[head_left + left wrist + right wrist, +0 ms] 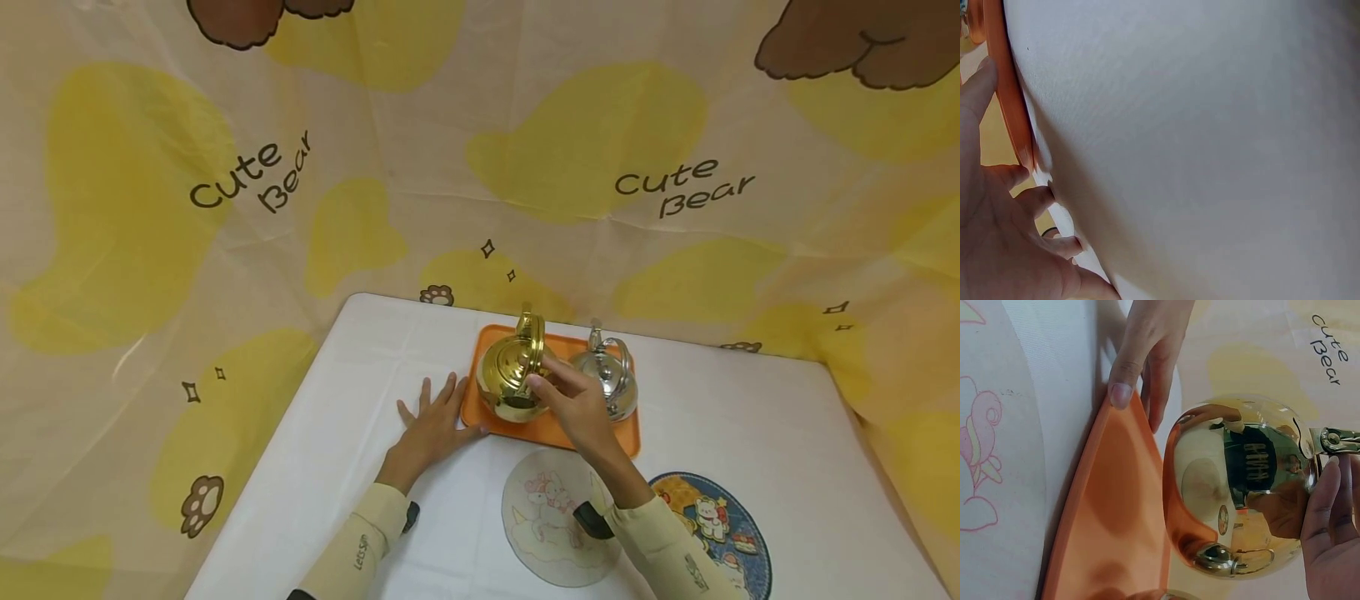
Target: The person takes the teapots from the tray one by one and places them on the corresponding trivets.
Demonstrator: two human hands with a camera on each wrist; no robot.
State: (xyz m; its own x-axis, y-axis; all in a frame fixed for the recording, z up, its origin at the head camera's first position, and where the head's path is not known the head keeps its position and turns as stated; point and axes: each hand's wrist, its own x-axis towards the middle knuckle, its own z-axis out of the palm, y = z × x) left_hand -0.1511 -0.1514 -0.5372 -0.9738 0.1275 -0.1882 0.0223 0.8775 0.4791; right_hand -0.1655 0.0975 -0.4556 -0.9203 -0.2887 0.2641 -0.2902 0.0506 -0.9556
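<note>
A shiny gold teapot (510,379) hangs over the left half of an orange tray (555,432), a gap showing beneath it in the right wrist view. My right hand (581,408) pinches its upright loop handle between thumb and fingers. My left hand (435,425) lies with fingers spread on the white tablecloth, the thumb and a finger at the tray's left front corner. In the left wrist view, those fingers meet the tray's rim (1013,100). A silver teapot (621,398) stands on the tray's right half, partly hidden behind my right hand.
In front of the tray lies a pale round mat (540,550) with a pink drawing, partly under my right forearm. A blue round mat (753,542) with cartoon figures is to its right. A printed yellow-and-beige cloth backdrop (420,142) rises behind the white table (750,417).
</note>
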